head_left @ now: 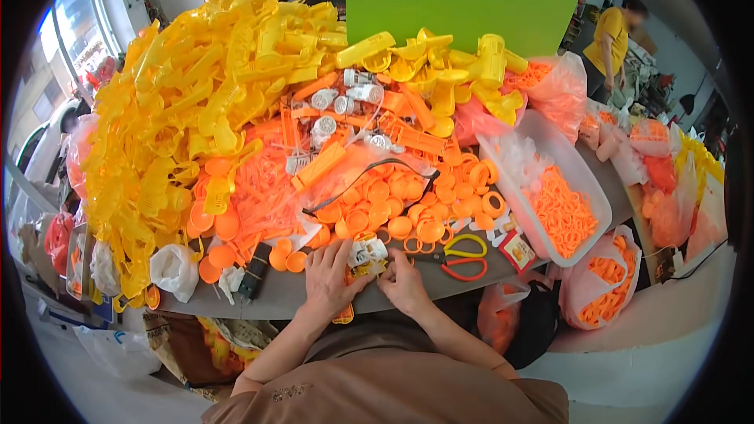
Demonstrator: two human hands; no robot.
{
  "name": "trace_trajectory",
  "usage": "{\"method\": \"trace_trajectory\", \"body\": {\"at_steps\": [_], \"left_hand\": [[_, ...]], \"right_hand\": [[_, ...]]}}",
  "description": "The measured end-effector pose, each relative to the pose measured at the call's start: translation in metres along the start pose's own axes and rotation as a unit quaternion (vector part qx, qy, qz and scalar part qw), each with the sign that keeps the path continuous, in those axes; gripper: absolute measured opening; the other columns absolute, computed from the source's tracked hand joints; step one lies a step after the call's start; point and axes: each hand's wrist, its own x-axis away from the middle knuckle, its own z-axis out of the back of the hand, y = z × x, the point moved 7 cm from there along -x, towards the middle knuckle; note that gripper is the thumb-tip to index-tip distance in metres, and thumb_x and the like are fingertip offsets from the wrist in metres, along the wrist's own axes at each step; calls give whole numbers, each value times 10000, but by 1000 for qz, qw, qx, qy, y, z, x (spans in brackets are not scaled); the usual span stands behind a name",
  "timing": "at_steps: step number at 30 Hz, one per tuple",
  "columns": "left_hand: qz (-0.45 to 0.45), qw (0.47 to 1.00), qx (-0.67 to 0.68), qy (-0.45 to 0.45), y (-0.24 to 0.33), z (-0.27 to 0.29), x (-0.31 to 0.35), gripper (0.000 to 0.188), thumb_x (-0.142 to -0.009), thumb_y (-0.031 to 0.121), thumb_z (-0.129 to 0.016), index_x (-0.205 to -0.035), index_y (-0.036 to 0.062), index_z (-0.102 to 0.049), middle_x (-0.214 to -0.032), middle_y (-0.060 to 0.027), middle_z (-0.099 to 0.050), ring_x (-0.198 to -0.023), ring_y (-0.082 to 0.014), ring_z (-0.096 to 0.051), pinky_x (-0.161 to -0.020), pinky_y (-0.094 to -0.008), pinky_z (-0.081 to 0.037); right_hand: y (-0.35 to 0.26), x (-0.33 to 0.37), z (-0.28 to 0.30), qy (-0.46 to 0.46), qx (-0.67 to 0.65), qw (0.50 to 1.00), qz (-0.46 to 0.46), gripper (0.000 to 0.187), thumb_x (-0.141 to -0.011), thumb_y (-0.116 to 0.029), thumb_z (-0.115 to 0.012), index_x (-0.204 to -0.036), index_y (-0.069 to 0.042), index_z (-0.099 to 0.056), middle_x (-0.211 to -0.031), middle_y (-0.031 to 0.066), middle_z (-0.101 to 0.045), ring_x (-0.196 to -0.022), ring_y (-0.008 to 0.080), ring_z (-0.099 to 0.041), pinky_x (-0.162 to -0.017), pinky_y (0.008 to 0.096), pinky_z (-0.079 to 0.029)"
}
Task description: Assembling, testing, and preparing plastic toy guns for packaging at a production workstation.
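At the table's front edge my left hand (330, 276) is closed around a yellow plastic housing (344, 316), whose end shows below the palm. A white mechanical part (367, 250) with yellow beneath it sits between my two hands; whether it lies inside the housing is hard to tell. My right hand (405, 286) pinches at the right side of this piece, its fingertips together. What lies between those fingertips is too small to make out. Just right of it are scissors (465, 257) with one yellow and one red handle. Orange round caps (399, 226) lie loose beyond my hands.
A tall heap of yellow plastic shells (181, 102) fills the left and back. White motor-like units (323, 127) lie mid-table. At right stands a translucent tub (601, 202) holding orange rings (561, 208). A bag of orange parts (601, 286) hangs near it. Another person (609, 43) stands back right.
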Motion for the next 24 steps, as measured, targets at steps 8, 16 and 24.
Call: {"method": "trace_trajectory", "body": {"at_steps": [8,16,24], "left_hand": [[-16,999,30,-9,-6,-5,-9,769,-617,327,-801,-1242,15,-481,-1192,-150,-525,-1063,-318,-488,-898,-421,-363],[-34,990,125,62,-17,19,10,592,-705,100,-728,-1226,-39,-483,-1215,-197,-502,-1132,-357,-464,-994,-426,-331],[-31,986,152,55,-35,16,57,447,-854,96,-569,-1260,-48,-448,-1319,-220,-396,-1210,-353,-401,-1018,-429,-307]], "right_hand": [[-9,3,19,-37,16,999,31,527,-793,-61,-638,-1255,13,-397,-751,87,-599,-702,180,-610,-633,297,-480],[-36,22,303,269,150,951,40,510,-860,-113,-573,-1336,-46,-404,-720,30,-556,-582,95,-545,-530,253,-457],[-38,93,612,564,347,741,-110,675,-835,-164,-536,-1430,-115,-220,-824,118,-599,-505,187,-554,-413,296,-472]]}}
